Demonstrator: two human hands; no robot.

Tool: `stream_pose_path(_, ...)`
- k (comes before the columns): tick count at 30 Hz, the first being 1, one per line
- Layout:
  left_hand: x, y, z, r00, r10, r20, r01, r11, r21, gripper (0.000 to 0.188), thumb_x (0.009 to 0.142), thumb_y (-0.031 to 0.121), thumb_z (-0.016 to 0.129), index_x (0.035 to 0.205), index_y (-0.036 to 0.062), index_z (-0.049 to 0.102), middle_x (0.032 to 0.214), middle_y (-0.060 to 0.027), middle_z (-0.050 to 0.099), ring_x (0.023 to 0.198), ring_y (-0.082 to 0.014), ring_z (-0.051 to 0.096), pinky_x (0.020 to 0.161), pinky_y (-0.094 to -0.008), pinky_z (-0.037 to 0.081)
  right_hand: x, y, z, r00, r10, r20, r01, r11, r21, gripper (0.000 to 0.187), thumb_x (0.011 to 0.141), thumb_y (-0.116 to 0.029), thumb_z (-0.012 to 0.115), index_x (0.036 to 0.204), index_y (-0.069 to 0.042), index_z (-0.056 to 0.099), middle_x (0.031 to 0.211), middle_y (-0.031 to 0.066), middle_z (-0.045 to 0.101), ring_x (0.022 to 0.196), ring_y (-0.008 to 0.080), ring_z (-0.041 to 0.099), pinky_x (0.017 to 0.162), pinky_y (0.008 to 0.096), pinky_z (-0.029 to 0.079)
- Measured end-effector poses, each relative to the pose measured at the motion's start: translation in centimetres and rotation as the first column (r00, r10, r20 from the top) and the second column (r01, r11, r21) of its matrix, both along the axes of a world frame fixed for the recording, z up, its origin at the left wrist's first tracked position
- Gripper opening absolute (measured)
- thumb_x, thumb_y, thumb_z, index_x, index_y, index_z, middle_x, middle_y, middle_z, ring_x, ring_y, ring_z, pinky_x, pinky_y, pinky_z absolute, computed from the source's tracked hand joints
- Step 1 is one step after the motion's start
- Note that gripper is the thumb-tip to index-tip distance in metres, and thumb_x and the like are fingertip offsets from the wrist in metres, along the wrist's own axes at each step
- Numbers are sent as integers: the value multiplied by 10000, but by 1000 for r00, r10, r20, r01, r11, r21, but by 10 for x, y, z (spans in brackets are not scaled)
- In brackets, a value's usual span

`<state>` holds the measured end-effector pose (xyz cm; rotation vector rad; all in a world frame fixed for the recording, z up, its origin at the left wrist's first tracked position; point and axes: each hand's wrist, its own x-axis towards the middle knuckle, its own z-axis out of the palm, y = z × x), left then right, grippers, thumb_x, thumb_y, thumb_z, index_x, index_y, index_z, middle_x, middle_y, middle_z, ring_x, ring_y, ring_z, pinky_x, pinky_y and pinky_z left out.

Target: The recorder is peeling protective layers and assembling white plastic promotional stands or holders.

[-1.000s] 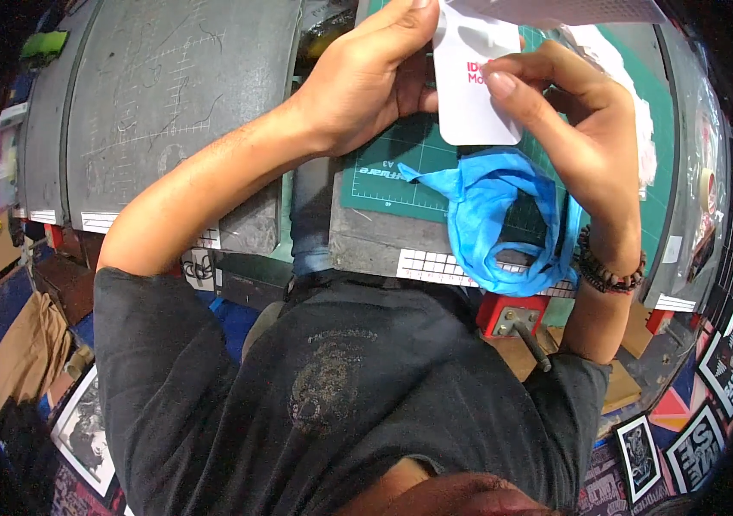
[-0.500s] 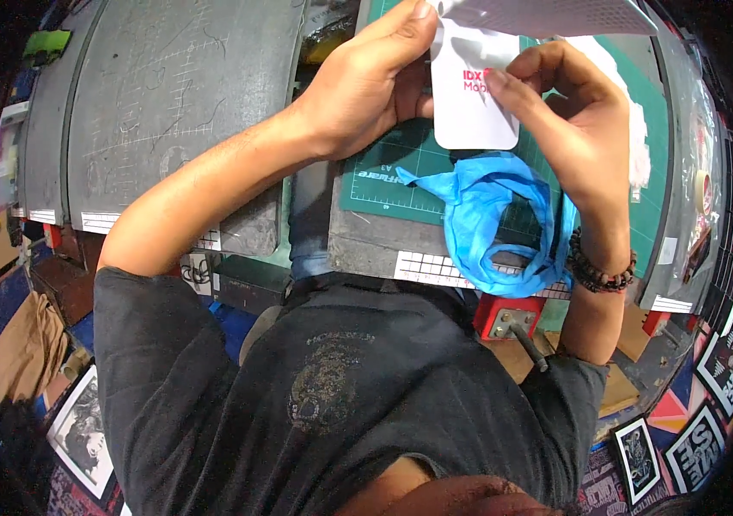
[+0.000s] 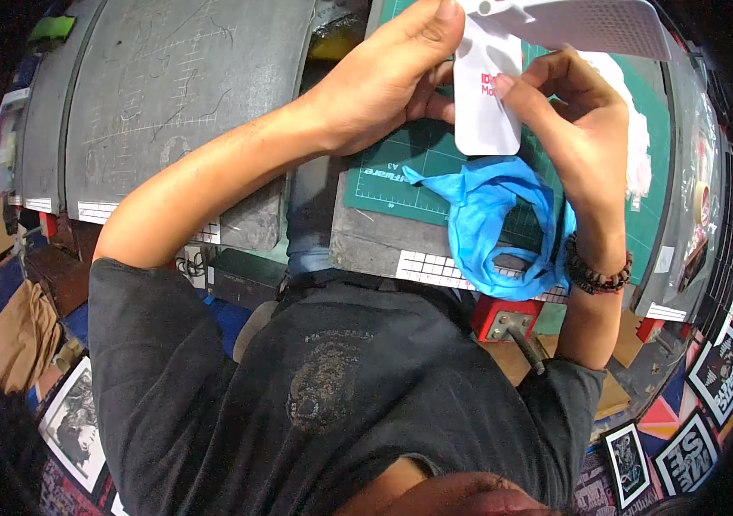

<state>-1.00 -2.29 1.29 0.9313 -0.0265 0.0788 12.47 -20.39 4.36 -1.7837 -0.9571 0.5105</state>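
A white hinged plastic device (image 3: 482, 131) with a rounded lower panel and a dotted, grille-like upper panel is held up at the top of the view. Its exact kind is unclear. My left hand (image 3: 401, 69) grips its left edge, thumb on top and fingers curled behind. At the small red print on the lower panel, my right hand (image 3: 577, 112) presses thumb and forefinger together. Whether anything lies in that pinch is hidden. Just below the device, a twisted light-blue cloth (image 3: 469, 245) lies in a loop on the green cutting mat (image 3: 383, 181).
Crumpled white material (image 3: 637, 146) lies right of my right hand. A roll of tape (image 3: 702, 205) sits at the far right. A grey board (image 3: 151, 95) with ruled lines extends to the left. Below the bench edge is a red clamp block (image 3: 491, 318) with a metal rod.
The white device has shifted slightly right and turned, showing its lower panel narrower and more of its hinge. My left hand has moved right with it. My right fingers stay at the red print.
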Motion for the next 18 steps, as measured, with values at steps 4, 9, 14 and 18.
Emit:
stream_pose_path(4, 6, 3, -3, 992, -67, 111, 72, 996, -45, 674, 1162, 491, 417, 1683, 101, 246, 1572, -139, 481, 1408, -254, 560, 1158, -449, 514, -1, 2, 1, 999, 10, -44, -10, 1000, 1, 180, 910, -91, 863, 921, -34, 693, 907, -18, 691, 862, 63, 633, 792, 221, 483)
stream_pose_path(9, 1, 0, 2, 1000, -2, 5, 3, 1000, -27, 674, 1162, 489, 414, 1681, 96, 238, 1588, -146, 464, 1418, -260, 552, 1161, -447, 511, -4, 4, 4, 1000, 15, -22, -15, 1000, -19, 186, 911, -90, 864, 921, -39, 685, 909, -23, 685, 872, 59, 632, 803, 221, 483)
stream_pose_path(14, 3, -1, 4, 996, 9, -84, -11, 1000, -29, 675, 1161, 492, 413, 1679, 97, 239, 1590, -149, 460, 1418, -264, 553, 1156, -453, 518, -4, 4, 4, 999, 16, -28, -17, 1000, -21, 193, 913, -95, 866, 919, -41, 681, 906, -26, 681, 885, 61, 637, 814, 223, 489)
stream_pose_path(18, 5, 2, 2, 998, -53, 46, 55, 997, -45, 671, 1162, 490, 410, 1677, 94, 244, 1583, -151, 464, 1417, -265, 554, 1150, -451, 523, -1, 2, 1, 1000, 19, -23, -19, 1000, -18, 195, 909, -101, 872, 935, -37, 690, 923, -17, 697, 898, 67, 649, 822, 229, 497)
